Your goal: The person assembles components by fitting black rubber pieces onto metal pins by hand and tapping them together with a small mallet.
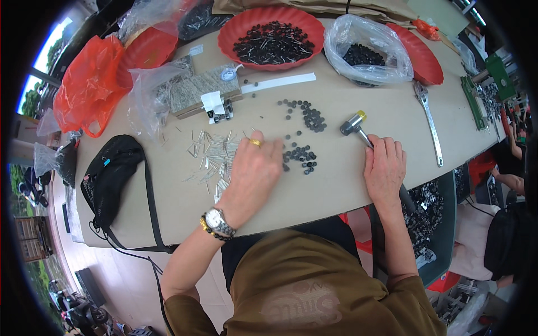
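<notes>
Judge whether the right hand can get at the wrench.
Probably yes: the wrench lies to the right of the right hand, nothing visible between them, though the hammer it grips may need setting down.

The pins [216, 150] are silver, the discs [314, 120] black, the hammer [352, 122] yellow-tipped.

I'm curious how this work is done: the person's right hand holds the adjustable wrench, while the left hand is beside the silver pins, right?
Not quite: in the head view, the right hand holds the hammer; the adjustable wrench lies farther right. The left hand is indeed beside the silver pins.
</notes>
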The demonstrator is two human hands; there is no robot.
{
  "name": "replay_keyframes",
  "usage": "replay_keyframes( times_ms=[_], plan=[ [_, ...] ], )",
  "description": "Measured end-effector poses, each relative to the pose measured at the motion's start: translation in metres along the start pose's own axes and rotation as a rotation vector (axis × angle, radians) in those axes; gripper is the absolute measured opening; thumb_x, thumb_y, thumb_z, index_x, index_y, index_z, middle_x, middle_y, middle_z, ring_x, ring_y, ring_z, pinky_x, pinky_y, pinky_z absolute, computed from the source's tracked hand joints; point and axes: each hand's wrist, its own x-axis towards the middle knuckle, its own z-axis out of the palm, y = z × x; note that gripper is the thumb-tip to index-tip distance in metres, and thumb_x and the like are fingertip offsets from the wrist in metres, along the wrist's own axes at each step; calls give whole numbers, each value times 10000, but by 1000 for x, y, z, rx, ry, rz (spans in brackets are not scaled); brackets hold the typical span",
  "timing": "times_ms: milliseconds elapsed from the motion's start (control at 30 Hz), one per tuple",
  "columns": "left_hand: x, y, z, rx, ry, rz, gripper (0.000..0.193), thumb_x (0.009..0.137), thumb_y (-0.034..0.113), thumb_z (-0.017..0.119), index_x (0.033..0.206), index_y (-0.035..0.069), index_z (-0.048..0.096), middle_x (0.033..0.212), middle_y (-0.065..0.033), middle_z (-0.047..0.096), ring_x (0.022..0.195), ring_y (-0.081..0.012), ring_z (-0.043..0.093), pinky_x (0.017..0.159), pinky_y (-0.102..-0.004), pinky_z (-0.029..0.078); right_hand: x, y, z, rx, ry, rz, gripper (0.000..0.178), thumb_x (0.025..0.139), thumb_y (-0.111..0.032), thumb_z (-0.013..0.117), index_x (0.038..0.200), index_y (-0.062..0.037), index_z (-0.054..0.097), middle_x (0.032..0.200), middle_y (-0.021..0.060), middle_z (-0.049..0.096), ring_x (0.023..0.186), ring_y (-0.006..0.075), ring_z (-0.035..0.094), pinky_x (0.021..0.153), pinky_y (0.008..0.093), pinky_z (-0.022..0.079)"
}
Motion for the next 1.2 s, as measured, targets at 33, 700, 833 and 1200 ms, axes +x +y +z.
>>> replay_keyframes(
  times_ms=[33, 700, 833, 1200],
  plan=[
    [-2, 4, -1, 9, 5, -1, 493, 740, -41, 646, 1231, -60, 682, 961, -127, 696, 983, -296, 571, 836, -398, 465, 1, -2, -1, -16, 44, -38, 309, 878, -66, 700, 1183, -69, 649, 1039, 94, 588, 955, 297, 598, 843, 441, 510],
    [-85, 26, -13, -255, 384, -332, 366, 713, -52, 760, 1065, 46, 767, 910, -40, 708, 879, -254, 568, 804, -369, 456, 154, -129, 86, 303, -210, -676, 316, 888, 3, 563, 1191, 41, 648, 1234, 150, 589, 1143, 337, 588, 945, 438, 536],
    [-98, 18, -5, -205, 522, -387, 369, 683, -90, 780, 1017, 64, 775, 913, -39, 727, 873, -264, 563, 799, -362, 472, 149, -116, 78, 309, -139, -698, 144, 888, -55, 587, 949, 48, 667, 1090, 158, 595, 1063, 323, 605, 873, 432, 545],
    [-100, 16, -3, -313, 618, -532, 245, 759, -61, 800, 966, 69, 780, 890, -27, 734, 873, -256, 574, 783, -350, 476, 177, -109, 22, 196, 44, -590, 486, 826, 93, 560, 1309, 44, 594, 1350, 178, 561, 1260, 356, 558, 1036, 418, 499]
  ],
)
